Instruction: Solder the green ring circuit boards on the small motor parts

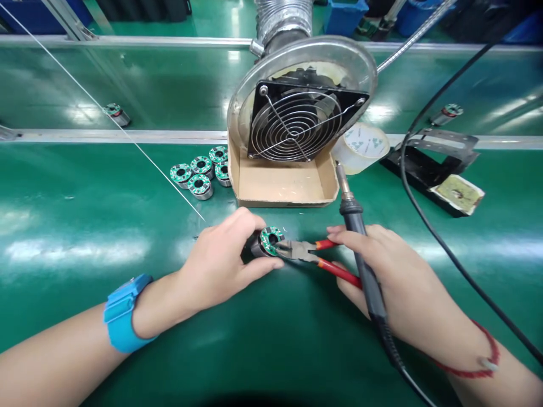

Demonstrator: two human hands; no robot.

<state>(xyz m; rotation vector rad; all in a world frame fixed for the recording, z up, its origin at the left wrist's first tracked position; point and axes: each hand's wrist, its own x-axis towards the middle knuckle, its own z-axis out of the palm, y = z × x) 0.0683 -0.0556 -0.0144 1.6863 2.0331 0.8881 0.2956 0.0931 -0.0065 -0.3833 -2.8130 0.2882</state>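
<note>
My left hand [227, 257] is closed around a small motor stator [259, 244] with a green ring-shaped circuit board on its end, tilted toward the right. In my right hand [390, 271] are red-handled cutting pliers [299, 250], whose jaws meet the edge of the board. The same hand also carries a soldering iron [360, 243], its tip pointing up and away, apart from the stator. Whether the jaws grip a wire or lead I cannot tell. Several similar stators [200, 185] stand grouped beyond my left hand.
A fume fan [297, 121] on a duct overhangs an open cardboard box [288, 181]. Right of it are a tape roll [362, 147] and a soldering stand with sponge [458, 195]. A black cable [413, 198] curves down the right. Solder wire [148, 158] slants in from upper left.
</note>
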